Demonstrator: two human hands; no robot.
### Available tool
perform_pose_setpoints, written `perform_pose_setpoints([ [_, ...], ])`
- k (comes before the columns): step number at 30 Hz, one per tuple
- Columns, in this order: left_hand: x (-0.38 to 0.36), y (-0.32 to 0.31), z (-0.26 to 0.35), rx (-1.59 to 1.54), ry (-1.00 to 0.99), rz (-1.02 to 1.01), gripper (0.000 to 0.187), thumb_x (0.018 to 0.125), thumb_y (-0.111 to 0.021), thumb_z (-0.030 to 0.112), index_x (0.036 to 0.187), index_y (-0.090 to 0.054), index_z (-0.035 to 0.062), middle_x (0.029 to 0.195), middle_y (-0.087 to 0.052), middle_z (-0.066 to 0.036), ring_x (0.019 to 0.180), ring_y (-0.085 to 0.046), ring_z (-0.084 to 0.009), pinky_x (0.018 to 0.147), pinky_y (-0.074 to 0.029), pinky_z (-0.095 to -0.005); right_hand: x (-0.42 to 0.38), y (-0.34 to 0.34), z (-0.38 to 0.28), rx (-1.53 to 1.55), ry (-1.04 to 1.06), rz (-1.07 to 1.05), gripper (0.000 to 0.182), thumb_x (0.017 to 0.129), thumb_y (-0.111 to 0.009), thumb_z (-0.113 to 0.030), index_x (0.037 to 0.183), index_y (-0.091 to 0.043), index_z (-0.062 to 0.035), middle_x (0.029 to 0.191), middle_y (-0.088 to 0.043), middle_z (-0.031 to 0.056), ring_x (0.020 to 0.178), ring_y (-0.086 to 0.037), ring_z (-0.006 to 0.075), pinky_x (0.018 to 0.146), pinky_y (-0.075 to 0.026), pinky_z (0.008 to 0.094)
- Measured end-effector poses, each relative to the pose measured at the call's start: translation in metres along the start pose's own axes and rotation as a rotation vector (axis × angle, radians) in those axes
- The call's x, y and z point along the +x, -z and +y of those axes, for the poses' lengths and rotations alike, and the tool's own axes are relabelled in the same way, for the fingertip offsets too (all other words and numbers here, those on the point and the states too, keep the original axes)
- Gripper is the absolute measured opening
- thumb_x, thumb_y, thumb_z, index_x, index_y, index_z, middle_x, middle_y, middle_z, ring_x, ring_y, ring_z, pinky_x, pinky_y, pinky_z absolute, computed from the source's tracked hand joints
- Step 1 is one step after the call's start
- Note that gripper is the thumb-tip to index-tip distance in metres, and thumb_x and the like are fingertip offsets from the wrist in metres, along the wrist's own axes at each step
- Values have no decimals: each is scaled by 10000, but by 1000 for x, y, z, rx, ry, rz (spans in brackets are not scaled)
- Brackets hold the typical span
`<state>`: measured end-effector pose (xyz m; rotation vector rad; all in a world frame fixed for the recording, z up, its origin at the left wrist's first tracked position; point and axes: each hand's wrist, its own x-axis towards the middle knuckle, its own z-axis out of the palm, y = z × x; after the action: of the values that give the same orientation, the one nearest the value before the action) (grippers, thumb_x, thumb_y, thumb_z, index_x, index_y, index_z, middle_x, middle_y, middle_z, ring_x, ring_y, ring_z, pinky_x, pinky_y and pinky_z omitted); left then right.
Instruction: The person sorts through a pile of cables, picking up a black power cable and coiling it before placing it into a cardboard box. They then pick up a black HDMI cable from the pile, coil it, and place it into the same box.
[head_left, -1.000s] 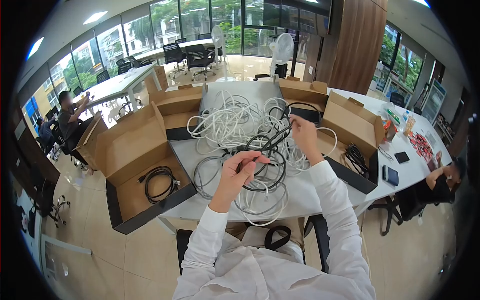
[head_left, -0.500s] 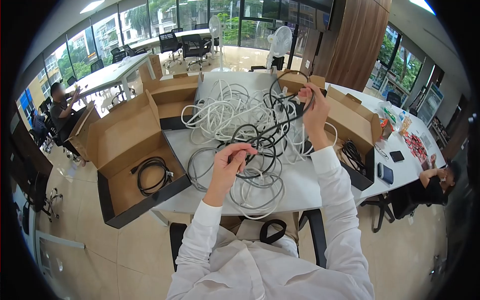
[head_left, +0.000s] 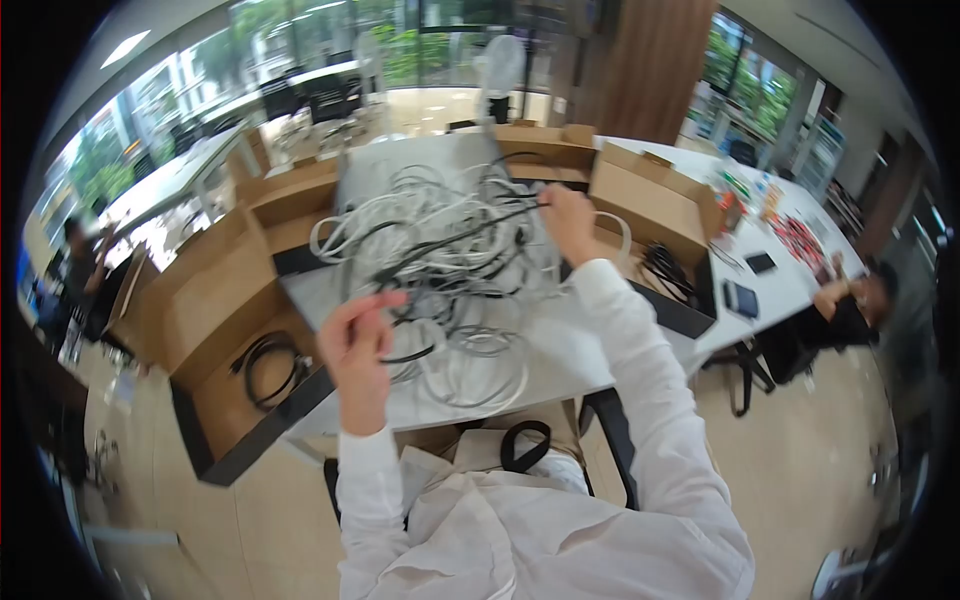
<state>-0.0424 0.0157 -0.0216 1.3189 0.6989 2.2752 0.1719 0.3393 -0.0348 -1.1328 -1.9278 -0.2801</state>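
Observation:
A black cable stretches between my hands above a tangled heap of white and grey cables on the table. My right hand is closed on its upper right part. My left hand, blurred by motion, is closed near the cable's lower left part, with a length of black cable coming out below the fingers. Loops of grey and white cable lie nearest to me on the tabletop. In the left open box rests a coiled black cable.
An open box at right holds black cables. More open cardboard boxes stand behind. Farther right on the white table lie a wallet, a phone and red packets. People sit at both sides.
My view has turned a little, so the scene is shifted. My hands have spread apart, my left one moving left and my right one lower, and the black cable is drawn straighter between them.

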Motion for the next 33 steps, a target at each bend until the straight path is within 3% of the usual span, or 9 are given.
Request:
perform_pose_setpoints([
  [4, -7, 19, -5, 11, 15, 125, 129, 966, -541, 127, 1063, -607, 73, 1012, -661, -160, 535, -391, -46, 479, -302, -175, -1, -27, 0, 245, -51, 71, 105, 812, -572, -166, 824, -652, -99, 841, -663, 169, 825, -634, 380, 732, -493, 508],
  [6, -4, 22, -7, -3, 50, 140, 136, 969, -539, 131, 1069, -607, 70, 1028, -653, -134, 537, -391, -48, 486, -302, -174, 18, -31, -13, 423, -262, 40, 154, 786, -641, -172, 761, -619, -21, 844, -637, 216, 842, -618, 408, 719, -485, 464],
  [8, -3, 25, -9, 3, 89, 152, 144, 971, -537, 133, 1078, -606, 67, 1042, -646, -113, 543, -393, -50, 489, -300, -173, 34, -20, -24, 557, -243, 92, 274, 936, -511, -201, 782, -630, -9, 718, -634, 173, 671, -640, 317, 640, -487, 388],
  [13, -12, 28, -24, 28, 178, 238, 155, 971, -532, 125, 1090, -609, 62, 1043, -645, -98, 560, -392, -43, 485, -294, -172, 55, 27, -42, 746, 76, 359, 213, 930, -484, -129, 839, -632, -5, 686, -629, 121, 638, -628, 234, 628, -489, 335],
  [17, -14, 26, -29, 33, 197, 225, 148, 969, -522, 100, 1075, -616, 56, 1041, -648, -99, 561, -386, -28, 467, -277, -173, 50, 36, -31, 881, -91, 322, 205, 937, -469, -86, 1031, -635, -13, 718, -604, 72, 653, -583, 131, 642, -492, 276],
  [20, -13, 22, -31, 41, 213, 242, 147, 974, -514, 100, 1069, -621, 68, 1035, -651, -97, 547, -379, -28, 469, -275, -171, 41, 85, -50, 905, -16, 327, 245, 1004, -405, -141, 1133, -575, -21, 725, -580, 28, 648, -532, 67, 606, -453, 223],
  [23, -15, 16, -32, 45, 229, 245, 141, 978, -516, 117, 1062, -622, 78, 1031, -653, -94, 546, -382, -28, 475, -279, -172, 48, 107, -49, 907, 98, 446, 259, 1011, -396, -152, 1122, -579, -5, 740, -603, 36, 635, -529, 70, 608, -449, 213],
  [29, -18, 8, -32, 33, 255, 187, 148, 974, -528, 119, 1080, -621, 74, 1042, -644, -84, 568, -384, -31, 487, -285, -161, 62, 115, -36, 1027, -23, -29, 282, 1019, -406, -195, 1122, -595, -12, 826, -667, 73, 692, -582, 80, 654, -465, 215],
  [33, -15, 8, -32, 35, 243, 200, 148, 976, -526, 126, 1078, -621, 78, 1037, -644, -82, 556, -385, -33, 483, -285, -160, 55, 113, -46, 958, 116, 144, 304, 1018, -411, -207, 1122, -594, 12, 840, -673, 68, 704, -601, 91, 674, -497, 228],
])
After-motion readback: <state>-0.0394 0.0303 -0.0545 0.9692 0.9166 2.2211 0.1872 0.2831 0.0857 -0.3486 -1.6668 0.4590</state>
